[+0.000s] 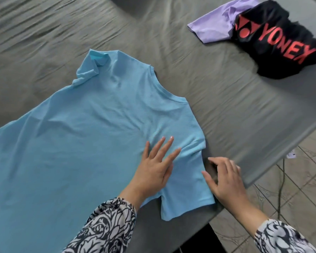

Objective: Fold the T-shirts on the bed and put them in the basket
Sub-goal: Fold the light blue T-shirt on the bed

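Tiled floor [299, 172] at the right — a thin dark cable [282, 177] and a small white scrap [291, 154] on it.

Open grey sheet [217, 99] from 11 to 3 o'clock of blue shirt [80, 134]. Obstacles: black shirt [274, 42] over purple shirt [213, 28], 1 o'clock.

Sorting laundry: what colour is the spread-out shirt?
Light blue, in the head view.

Light blue T-shirt [91, 128] lies spread flat, unfolded, on the grey bed [217, 99].
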